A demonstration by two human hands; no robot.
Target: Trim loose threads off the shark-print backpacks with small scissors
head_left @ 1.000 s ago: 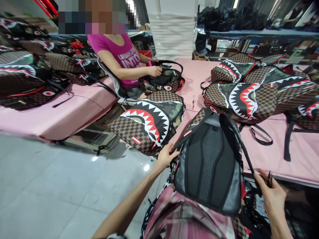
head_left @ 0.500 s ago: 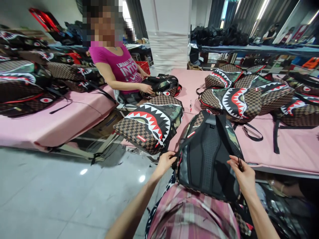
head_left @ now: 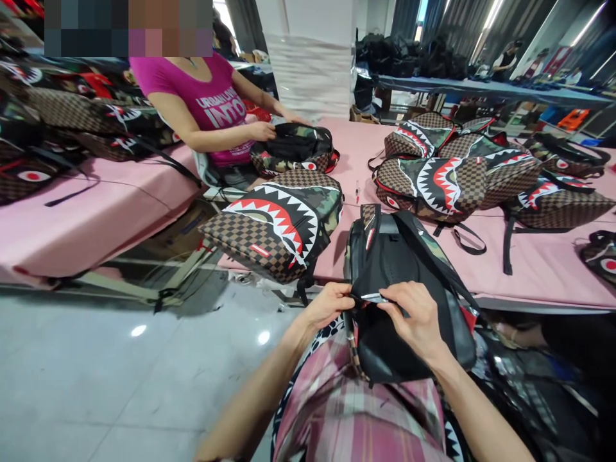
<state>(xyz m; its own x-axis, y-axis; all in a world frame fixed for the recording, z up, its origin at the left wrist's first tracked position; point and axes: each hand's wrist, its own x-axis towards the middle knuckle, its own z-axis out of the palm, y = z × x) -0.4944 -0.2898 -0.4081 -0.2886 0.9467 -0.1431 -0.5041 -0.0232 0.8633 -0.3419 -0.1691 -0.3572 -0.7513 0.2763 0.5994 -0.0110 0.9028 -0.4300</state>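
A backpack [head_left: 399,256] rests on my lap and against the table edge, its black padded back and shoulder straps facing up. My left hand [head_left: 330,305] is closed, pinching the lower end of its left shoulder strap [head_left: 366,276]. Over the back panel, my right hand [head_left: 414,314] is closed on what looks like a pair of thread snips [head_left: 373,297]. Their silver blades point left at the strap, close to my left fingertips. My fingers hide the handles. A checkered backpack with a shark-mouth print [head_left: 279,224] lies just left of mine.
Several similar backpacks [head_left: 447,186] are piled on the pink-covered table [head_left: 543,256] to the right. Across it, a person in a magenta shirt [head_left: 206,109] handles an open backpack [head_left: 293,151]. More bags lie on the left table [head_left: 144,192]. A wrapped pillar [head_left: 310,77] stands behind.
My right hand has moved left across the back panel, bringing the snips to the left strap. The backpack has tilted slightly. The other person's hands have shifted on their bag, which now shows its opening.
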